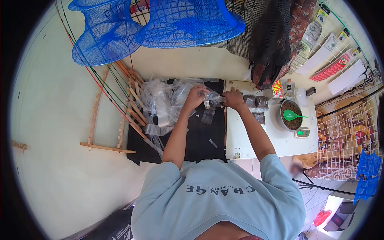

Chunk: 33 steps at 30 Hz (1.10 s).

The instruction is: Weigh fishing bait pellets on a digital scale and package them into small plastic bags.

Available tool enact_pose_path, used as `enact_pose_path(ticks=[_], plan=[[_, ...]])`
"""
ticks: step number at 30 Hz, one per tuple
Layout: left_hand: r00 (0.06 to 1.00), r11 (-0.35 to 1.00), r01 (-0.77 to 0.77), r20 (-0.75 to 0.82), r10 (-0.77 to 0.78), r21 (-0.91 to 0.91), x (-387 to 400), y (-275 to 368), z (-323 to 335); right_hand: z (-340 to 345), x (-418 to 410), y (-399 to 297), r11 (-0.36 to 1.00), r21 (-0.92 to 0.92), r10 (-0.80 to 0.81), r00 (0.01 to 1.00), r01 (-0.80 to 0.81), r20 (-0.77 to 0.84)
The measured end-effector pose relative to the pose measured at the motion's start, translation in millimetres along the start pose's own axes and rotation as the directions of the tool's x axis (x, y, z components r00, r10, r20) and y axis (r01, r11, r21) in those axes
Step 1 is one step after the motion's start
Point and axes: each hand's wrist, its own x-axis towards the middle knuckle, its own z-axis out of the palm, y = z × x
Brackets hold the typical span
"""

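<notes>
A clear plastic bag (212,96) is stretched between my two hands. My left hand (198,95) pinches its left side above the black table mat. At the mat's right edge, my right hand (233,98) holds the other side, and its fingers hide what is in that end. A pale ring-shaped object (207,104), perhaps a tape roll, is just below the bag. Small filled bags of brown granules (249,101) lie right of my right hand, with another filled bag (259,118) nearer me. A flat clear packet (207,116) rests on the mat.
Loose clear plastic bags (160,102) are heaped at left. A metal bowl (279,117) of brown granules holds a green scoop (290,115), by a digital scale (301,132). Blue mesh nets (192,27) hang overhead. Fishing rods (103,90) and wooden racks (105,147) stand left.
</notes>
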Motion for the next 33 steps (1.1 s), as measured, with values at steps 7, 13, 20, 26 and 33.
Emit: enact_pose_path(ticks=[7, 13, 20, 26, 33], plan=[[0.999, 0.999, -0.029, 0.018, 0.028, 0.025, 2, 7, 5, -4, -5, 2, 0.998, 0.051, 0.028, 1.000, -0.028, 0.003], [0.999, 0.999, 0.034, 0.041, -0.036, 0.038, 1, 3, 10, -3, -6, 6, 0.997, 0.052, 0.050, 0.999, -0.051, 0.015], [1.000, 1.000, -0.019, 0.017, 0.019, 0.019, 2, 4, 12, 7, -11, 12, 0.991, 0.101, 0.090, 0.996, -0.090, -0.002], [0.999, 0.999, -0.023, 0.027, 0.022, 0.049, -7, 4, 11, 14, -21, 15, 0.987, 0.095, 0.140, 0.988, -0.133, -0.067], [0.996, 0.995, 0.079, 0.040, -0.081, 0.060, -13, -1, 12, 46, -34, 21, 0.973, 0.147, 0.183, 0.983, -0.180, -0.009]])
